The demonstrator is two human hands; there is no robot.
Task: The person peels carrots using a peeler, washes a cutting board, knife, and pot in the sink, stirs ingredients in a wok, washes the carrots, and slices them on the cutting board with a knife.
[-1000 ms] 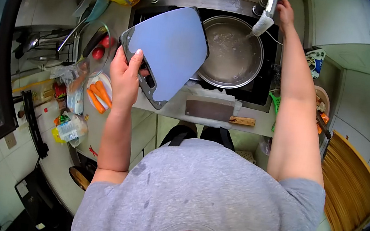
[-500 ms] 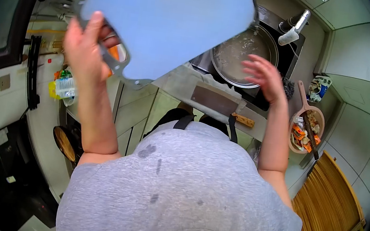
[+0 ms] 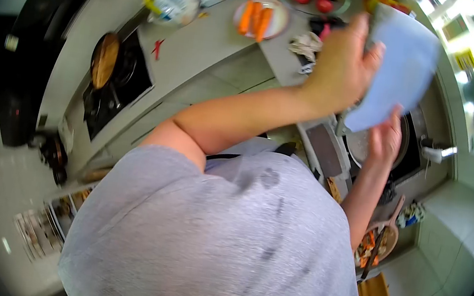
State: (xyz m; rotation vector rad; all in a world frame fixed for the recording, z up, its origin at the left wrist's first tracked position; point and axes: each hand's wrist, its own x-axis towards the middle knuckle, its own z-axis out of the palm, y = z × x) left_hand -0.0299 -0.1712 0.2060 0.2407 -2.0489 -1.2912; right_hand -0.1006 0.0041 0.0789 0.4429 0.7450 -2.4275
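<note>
A light blue cutting board [image 3: 401,62] with a grey edge is raised over the counter and tilted, partly blurred by motion. My left hand [image 3: 343,66] is closed on its left side. At the board's lower edge, my right hand [image 3: 385,137] grips it with the fingers partly hidden. Behind the right hand and under the board stands a wide pan [image 3: 398,148] on the black stove, mostly covered from view. A cleaver [image 3: 327,145] with a wooden handle lies near the counter's front edge.
Carrots [image 3: 256,19] lie on a plate [image 3: 278,25] at the far counter, with tomatoes [image 3: 324,5] to its right. Plastic bags [image 3: 175,3] sit to the left. A frying pan with a wooden lid [image 3: 104,62] stands on the left hob. A pink basin [image 3: 390,237] holds scraps at the right.
My view has turned to the left, bringing the carrots and tomatoes into sight. The board now stands steeper and farther right, and my right hand has come onto its lower edge.
</note>
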